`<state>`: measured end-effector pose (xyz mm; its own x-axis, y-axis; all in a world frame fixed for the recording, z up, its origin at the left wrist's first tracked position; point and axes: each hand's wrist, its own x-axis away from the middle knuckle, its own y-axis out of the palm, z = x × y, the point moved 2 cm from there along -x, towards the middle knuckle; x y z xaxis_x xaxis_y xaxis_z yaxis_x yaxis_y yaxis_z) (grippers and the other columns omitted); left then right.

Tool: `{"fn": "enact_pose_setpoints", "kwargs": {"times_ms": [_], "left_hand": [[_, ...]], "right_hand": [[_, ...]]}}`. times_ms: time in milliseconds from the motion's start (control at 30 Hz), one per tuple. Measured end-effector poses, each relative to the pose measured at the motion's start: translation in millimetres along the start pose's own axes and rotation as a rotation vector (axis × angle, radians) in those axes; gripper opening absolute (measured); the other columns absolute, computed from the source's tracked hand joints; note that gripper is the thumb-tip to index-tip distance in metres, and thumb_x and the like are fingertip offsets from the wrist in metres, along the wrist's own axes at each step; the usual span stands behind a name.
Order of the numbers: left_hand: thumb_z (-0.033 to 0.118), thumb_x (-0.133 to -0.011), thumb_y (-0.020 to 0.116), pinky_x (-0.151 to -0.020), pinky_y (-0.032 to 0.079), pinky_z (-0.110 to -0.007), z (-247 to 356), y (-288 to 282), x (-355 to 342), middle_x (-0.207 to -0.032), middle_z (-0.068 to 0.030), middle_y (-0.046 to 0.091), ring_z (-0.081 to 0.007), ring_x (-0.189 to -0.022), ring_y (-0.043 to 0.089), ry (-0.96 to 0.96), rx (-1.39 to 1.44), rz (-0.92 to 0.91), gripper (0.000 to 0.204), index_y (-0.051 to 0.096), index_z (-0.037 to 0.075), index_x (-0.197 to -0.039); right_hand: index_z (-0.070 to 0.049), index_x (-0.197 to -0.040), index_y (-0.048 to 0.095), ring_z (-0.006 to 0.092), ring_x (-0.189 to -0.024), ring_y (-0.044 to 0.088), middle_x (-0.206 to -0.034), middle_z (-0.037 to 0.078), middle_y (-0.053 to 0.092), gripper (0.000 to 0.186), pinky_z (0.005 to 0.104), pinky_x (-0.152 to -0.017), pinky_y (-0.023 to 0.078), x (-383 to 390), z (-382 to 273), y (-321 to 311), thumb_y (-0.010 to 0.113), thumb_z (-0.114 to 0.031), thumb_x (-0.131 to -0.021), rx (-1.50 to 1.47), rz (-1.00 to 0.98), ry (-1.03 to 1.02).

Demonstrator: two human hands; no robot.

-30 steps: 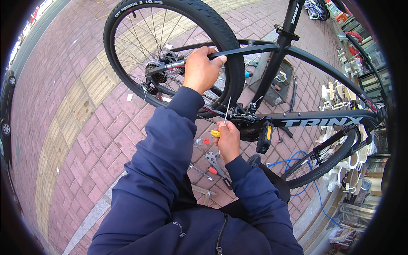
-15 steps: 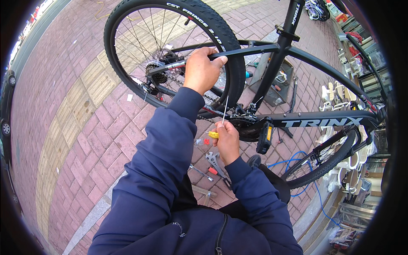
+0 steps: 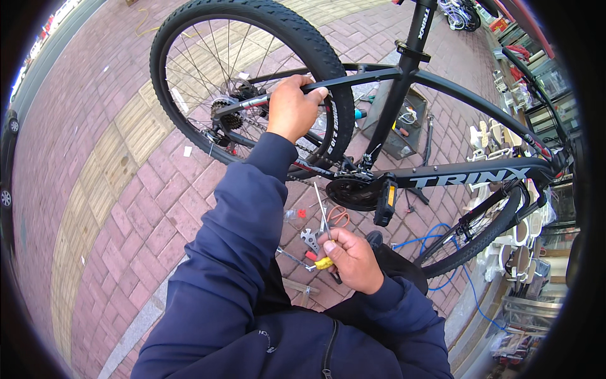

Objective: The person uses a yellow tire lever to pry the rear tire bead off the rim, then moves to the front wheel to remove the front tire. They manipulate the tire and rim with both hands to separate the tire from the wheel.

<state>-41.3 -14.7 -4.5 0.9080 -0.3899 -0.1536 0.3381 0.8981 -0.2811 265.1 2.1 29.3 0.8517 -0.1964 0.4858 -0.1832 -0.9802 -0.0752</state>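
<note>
A black bicycle (image 3: 461, 175) stands across the view, its rear wheel (image 3: 303, 35) at the upper left. My left hand (image 3: 293, 108) is closed around the upper rear tube of the frame, beside the tyre; its fingertips are hidden behind the tube. Lower down, close to my body, my right hand (image 3: 353, 259) holds a screwdriver (image 3: 322, 211) by its yellow handle. The thin shaft points up and slightly left, with its tip short of the chain and crank (image 3: 353, 189) in the picture.
Below my right hand lie a multi-hole wrench (image 3: 309, 239) and a metal rod tool (image 3: 293, 258). An open tool tray (image 3: 398, 148) sits beyond the frame. A blue hose (image 3: 457, 259) curls near the front wheel (image 3: 467, 252). Goods crowd the right side; a black pedal (image 3: 385, 205) juts out.
My right hand has drawn the screwdriver down toward my body, away from the chain. The rear wheel has turned clockwise, carrying its tyre lettering downward. My left hand stays on the frame tube.
</note>
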Motion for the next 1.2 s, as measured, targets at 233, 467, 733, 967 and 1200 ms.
{"fn": "enact_pose_setpoints", "kwargs": {"times_ms": [233, 467, 733, 967, 1200], "left_hand": [[0.024, -0.092, 0.079, -0.076, 0.052, -0.037, 3, -1, 2, -0.087, -0.0141, 0.072, -0.0229, -0.077, 0.065, 0.046, -0.069, 0.037, 0.034, 0.073, -0.005, -0.110], [0.025, -0.090, 0.079, -0.086, 0.054, -0.042, 8, -4, 3, -0.100, -0.0219, 0.075, -0.0348, -0.093, 0.072, 0.001, -0.084, 0.012, 0.038, 0.074, -0.006, -0.113], [0.023, -0.093, 0.077, -0.081, 0.054, -0.034, 2, -2, 1, -0.095, -0.0137, 0.076, -0.0210, -0.083, 0.068, 0.059, -0.126, 0.035, 0.038, 0.072, -0.007, -0.117], [0.023, -0.094, 0.077, -0.078, 0.053, -0.034, 4, -4, 2, -0.092, -0.0128, 0.075, -0.0195, -0.081, 0.067, 0.029, -0.104, 0.007, 0.037, 0.072, -0.007, -0.115], [0.023, -0.094, 0.077, -0.077, 0.053, -0.034, 5, -4, 1, -0.091, -0.0128, 0.075, -0.0196, -0.080, 0.067, 0.023, -0.124, 0.007, 0.037, 0.072, -0.007, -0.114]], "right_hand": [[-0.003, -0.115, 0.065, 0.0060, -0.077, 0.062, -0.093, 0.002, 0.071, 0.021, 0.0232, -0.067, 0.050, 1, 49, -6, 0.057, -0.021, -0.109, 0.100, 0.009, 0.122], [-0.001, -0.107, 0.066, 0.0241, -0.083, 0.070, -0.088, 0.012, 0.072, 0.022, 0.0373, -0.076, 0.054, 6, 54, -1, 0.061, -0.023, -0.105, 0.252, -0.082, 0.028], [-0.002, -0.107, 0.065, 0.0296, -0.082, 0.074, -0.088, 0.015, 0.074, 0.023, 0.0410, -0.074, 0.055, 8, 53, 0, 0.062, -0.025, -0.104, 0.315, -0.119, -0.040], [-0.003, -0.107, 0.065, 0.0330, -0.077, 0.072, -0.083, 0.015, 0.072, 0.021, 0.0420, -0.072, 0.055, 7, 55, 5, 0.064, -0.024, -0.103, 0.369, -0.128, -0.085], [-0.004, -0.107, 0.063, 0.0432, -0.080, 0.069, -0.082, 0.020, 0.070, 0.022, 0.0521, -0.073, 0.053, 8, 58, 6, 0.065, -0.025, -0.100, 0.577, -0.184, -0.082]]}}
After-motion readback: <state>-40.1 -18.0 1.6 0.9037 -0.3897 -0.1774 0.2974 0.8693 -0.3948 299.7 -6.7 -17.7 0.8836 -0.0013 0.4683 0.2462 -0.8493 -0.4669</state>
